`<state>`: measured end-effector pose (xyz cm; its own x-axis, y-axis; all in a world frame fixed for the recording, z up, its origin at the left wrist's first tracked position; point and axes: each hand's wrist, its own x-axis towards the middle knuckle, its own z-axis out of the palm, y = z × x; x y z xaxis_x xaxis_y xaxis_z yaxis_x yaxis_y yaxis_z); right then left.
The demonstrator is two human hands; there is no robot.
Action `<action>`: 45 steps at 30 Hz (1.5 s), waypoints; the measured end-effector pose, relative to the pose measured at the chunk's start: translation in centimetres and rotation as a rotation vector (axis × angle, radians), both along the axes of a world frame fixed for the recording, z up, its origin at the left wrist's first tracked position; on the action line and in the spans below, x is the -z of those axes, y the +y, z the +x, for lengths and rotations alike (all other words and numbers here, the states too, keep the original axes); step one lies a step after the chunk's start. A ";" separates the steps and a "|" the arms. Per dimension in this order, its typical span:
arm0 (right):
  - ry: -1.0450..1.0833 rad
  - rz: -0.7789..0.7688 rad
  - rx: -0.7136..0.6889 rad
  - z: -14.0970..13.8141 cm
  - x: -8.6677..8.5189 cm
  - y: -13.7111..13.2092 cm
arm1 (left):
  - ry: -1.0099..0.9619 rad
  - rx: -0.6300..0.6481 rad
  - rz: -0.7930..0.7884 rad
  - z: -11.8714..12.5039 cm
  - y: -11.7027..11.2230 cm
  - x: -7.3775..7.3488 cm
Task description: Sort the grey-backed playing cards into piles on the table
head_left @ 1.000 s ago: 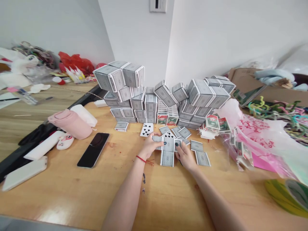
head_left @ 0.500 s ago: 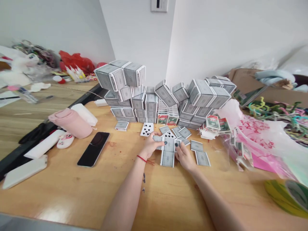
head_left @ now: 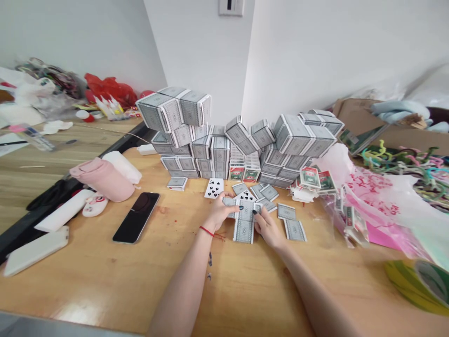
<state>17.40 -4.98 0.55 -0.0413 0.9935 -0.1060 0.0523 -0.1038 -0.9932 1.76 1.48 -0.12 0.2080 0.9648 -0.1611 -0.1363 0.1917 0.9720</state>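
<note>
Loose playing cards [head_left: 244, 229] lie face down with grey patterned backs on the wooden table [head_left: 105, 281], a few of them face up. My left hand [head_left: 220, 213] rests on the left side of the spread, fingers curled over a card. From the other side my right hand [head_left: 267, 225] pinches the edge of a card in the middle of the spread. A nine of spades [head_left: 213, 188] lies face up just beyond my left hand.
A tall heap of grey card boxes [head_left: 238, 145] stands behind the cards against the wall. A black phone [head_left: 136, 217], a pink pouch [head_left: 102, 180] and white cases lie to the left. Pink plastic bags [head_left: 379, 196] and red-green card packs [head_left: 315, 179] sit on the right.
Both hands stay on the card spread; the right hand's fingers have shifted slightly. Otherwise nothing has moved.
</note>
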 end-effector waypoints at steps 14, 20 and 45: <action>0.029 -0.025 -0.050 0.2 0.5 0.1 | -0.023 0.006 0.007 0.1 0.0 0.1; 0.060 -0.045 -0.056 0.2 0.6 0.1 | -0.025 0.012 0.012 0.1 0.0 0.4; -0.554 0.537 0.247 0.5 1.2 -0.8 | -0.458 0.216 -0.174 0.8 -1.0 -1.6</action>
